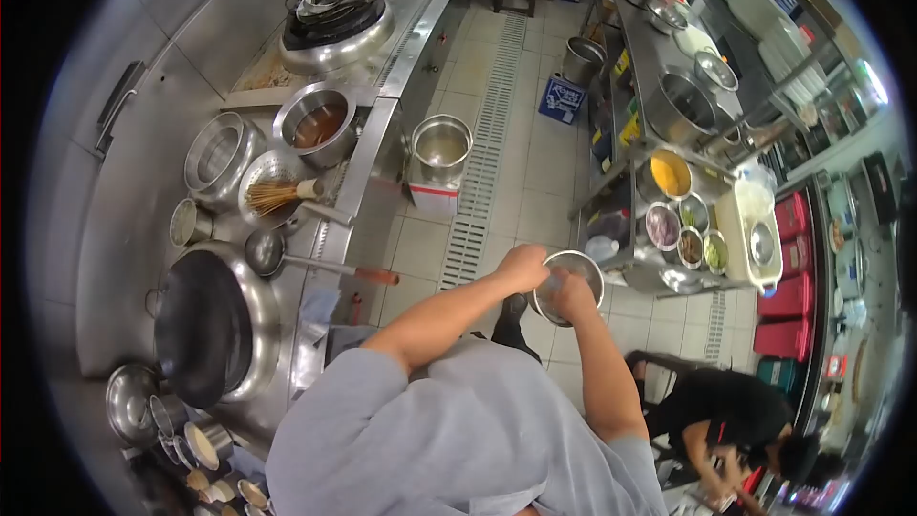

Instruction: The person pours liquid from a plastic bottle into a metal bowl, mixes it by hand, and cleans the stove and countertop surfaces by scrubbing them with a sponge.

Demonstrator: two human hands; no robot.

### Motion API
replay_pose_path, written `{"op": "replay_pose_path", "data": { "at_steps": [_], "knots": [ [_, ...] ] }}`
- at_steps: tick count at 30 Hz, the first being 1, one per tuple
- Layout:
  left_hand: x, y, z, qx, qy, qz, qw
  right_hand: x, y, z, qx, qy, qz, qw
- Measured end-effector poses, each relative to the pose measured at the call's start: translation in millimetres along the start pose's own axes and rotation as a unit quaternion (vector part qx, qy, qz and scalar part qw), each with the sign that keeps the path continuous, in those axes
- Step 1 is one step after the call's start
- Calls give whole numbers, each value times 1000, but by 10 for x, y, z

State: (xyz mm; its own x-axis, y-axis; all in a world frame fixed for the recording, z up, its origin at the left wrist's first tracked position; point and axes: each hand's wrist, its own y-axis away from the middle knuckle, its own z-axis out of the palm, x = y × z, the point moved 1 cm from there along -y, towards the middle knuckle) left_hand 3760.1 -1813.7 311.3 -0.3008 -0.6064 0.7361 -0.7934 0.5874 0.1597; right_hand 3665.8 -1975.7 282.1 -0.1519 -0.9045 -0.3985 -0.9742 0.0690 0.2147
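Note:
I hold a round metal bowl [592,273] out in front of me over the tiled floor. My left hand [523,268] is closed at the bowl's left rim. My right hand [575,296] reaches down over the near side into the bowl, and its fingers are hidden or too blurred to make out. What lies inside the bowl is unclear. To my left, a ladle [266,250] with a wooden-ended handle rests across the stove edge beside a dark wok [202,325].
A pot of reddish-brown liquid [318,124] and a bamboo brush [272,196] sit on the stove counter. A metal pot [442,145] stands in the aisle. Several ingredient containers [663,225] fill the right-hand shelf. A person in black [726,411] bends at the lower right.

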Motion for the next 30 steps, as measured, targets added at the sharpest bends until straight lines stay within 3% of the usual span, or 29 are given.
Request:
{"op": "replay_pose_path", "data": {
  "at_steps": [3,4,8,15,17,19,22,26,30],
  "knots": [
    [-202,-723,-151,4,4,-62,998,126,-936,-245,-19,-36,-28,999],
    [-179,-889,-324,16,1,-79,997,12,-1193,-489,-72,-2,-6,997],
    [-234,-1711,-968,95,25,-131,986,-224,-2421,-1070,-125,88,-62,986],
    [-972,-3025,-1903,258,51,-164,951,-703,-4538,-1516,-103,92,-152,979],
    [-1188,-3321,-2052,257,43,-175,950,-720,-5102,-1553,-141,28,-195,970],
    [-1302,-3784,-2539,274,65,-185,942,-838,-5568,-1623,-102,23,-237,966],
    [-1497,-4421,-2946,273,85,-184,940,-1033,-6229,-1836,-168,96,-218,957],
    [-1484,-5181,-3588,223,133,-254,932,-1019,-7232,-1960,-113,99,-229,962],
    [-1971,-6057,-3863,303,86,-217,924,-1075,-8407,-2019,-140,134,-240,951]
  ]
}}
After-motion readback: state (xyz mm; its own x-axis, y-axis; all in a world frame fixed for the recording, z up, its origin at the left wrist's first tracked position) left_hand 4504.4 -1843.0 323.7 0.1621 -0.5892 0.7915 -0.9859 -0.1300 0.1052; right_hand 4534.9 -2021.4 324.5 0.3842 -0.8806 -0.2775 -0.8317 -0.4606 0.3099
